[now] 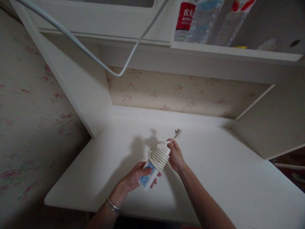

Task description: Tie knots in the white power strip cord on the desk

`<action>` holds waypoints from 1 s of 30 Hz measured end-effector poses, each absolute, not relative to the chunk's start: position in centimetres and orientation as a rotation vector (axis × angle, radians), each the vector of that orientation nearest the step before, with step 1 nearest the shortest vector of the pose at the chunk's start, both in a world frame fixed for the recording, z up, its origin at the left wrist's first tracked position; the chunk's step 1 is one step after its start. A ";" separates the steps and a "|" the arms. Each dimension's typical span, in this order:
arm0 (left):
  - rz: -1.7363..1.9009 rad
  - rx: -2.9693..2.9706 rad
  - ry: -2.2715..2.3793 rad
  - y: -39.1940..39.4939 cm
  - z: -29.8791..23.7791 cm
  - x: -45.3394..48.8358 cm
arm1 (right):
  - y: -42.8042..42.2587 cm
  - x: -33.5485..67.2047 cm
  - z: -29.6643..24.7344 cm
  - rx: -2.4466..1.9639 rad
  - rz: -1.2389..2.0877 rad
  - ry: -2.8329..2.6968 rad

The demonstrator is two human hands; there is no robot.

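Observation:
Above the white desk (209, 178), my left hand (137, 175) grips the lower end of a power strip (150, 178), thumb across its blue socket face. A cream cord (159, 158) is wound in several turns around the strip's upper half. My right hand (175, 154) is closed on the cord near the strip's top end, fingertips pinching it. Just beyond those fingers the cord's plug (177, 132) sticks up, its pins pointing away from me. My left wrist wears a silver bracelet (112, 205).
Overhead, a white shelf (224, 51) holds clear plastic bottles (205, 22), one with a red label. A thick pale cable or bar (119, 75) hangs in a V at the upper left. White side panels (81, 82) flank the desk, with floral wallpaper (166, 92) behind.

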State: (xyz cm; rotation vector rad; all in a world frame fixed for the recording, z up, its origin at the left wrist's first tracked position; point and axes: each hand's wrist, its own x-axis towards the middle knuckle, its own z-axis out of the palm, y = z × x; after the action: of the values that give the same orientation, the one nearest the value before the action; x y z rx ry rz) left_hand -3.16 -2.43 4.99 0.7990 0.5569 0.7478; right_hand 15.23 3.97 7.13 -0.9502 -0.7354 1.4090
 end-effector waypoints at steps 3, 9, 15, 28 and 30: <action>0.664 0.831 0.641 -3.0 4.6 -3.1 | 5.4 16.1 9.4 -0.855 1.409 -0.689; 0.825 0.731 0.801 -2.9 4.3 -3.6 | 6.1 18.5 12.1 -0.707 1.317 -0.662; 0.920 0.656 0.789 -1.8 5.8 -4.6 | 3.9 18.7 9.4 -0.840 1.558 -0.512; 0.523 0.871 0.691 -1.8 7.1 -6.5 | 3.7 18.0 8.4 -1.141 1.720 -0.996; 0.471 0.909 0.745 -1.9 7.1 -6.9 | 4.4 18.6 9.3 -1.044 1.674 -0.887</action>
State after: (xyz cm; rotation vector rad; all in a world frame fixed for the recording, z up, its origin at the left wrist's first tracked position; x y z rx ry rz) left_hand -6.89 -1.93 7.14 0.9085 0.7452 0.4707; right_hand 18.64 4.38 9.26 -1.0440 -0.8874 1.6742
